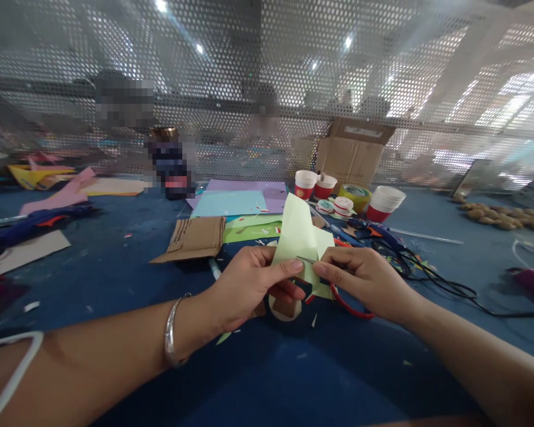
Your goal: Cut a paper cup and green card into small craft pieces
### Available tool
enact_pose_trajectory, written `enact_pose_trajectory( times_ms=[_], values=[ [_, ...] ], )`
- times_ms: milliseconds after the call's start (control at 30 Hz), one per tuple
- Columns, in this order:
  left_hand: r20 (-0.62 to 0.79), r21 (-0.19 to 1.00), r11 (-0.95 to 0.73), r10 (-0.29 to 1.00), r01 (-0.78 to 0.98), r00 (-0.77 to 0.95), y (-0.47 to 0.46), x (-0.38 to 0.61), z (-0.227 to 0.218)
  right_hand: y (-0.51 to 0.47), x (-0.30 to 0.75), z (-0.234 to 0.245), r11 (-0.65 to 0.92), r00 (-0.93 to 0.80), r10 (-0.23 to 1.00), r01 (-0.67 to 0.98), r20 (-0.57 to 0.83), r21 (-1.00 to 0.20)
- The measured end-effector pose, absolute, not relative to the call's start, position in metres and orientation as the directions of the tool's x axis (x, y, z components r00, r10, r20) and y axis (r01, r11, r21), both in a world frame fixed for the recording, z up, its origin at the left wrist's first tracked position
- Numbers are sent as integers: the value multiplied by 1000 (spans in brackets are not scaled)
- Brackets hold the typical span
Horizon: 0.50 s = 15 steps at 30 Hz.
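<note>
Pale-green paper [294, 230] — pinched by left hand [255, 281] | right hand [367, 274] — grasping red-handled scissors [350, 309]

A shiny silver bangle [170, 333] circles the left wrist [196, 320].

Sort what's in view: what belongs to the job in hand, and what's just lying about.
In the job:
pale green paper, held in the left hand
scissors, as they appear, held in the right hand

Lying about, judging by nobody touching them:
corrugated cardboard
blue paper
purple paper
cups
glue guns
</note>
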<state>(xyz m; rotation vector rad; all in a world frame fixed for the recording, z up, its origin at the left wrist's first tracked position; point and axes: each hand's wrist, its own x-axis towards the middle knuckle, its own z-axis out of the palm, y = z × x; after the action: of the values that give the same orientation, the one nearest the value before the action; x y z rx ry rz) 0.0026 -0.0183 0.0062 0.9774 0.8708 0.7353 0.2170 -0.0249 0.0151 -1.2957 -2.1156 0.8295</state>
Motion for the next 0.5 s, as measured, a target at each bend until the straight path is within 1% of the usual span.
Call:
enact_pose_trajectory(
  times_ms=[167,500],
  values=[
    [-274,915,379,835,-139,477,-18,3,6,-25,218,14,359,-414,903,576,117,-734],
    [-177,950,267,888,-162,424,-21,6,10,-26,220,13,366,-405,904,559,140,-744]
  ],
)
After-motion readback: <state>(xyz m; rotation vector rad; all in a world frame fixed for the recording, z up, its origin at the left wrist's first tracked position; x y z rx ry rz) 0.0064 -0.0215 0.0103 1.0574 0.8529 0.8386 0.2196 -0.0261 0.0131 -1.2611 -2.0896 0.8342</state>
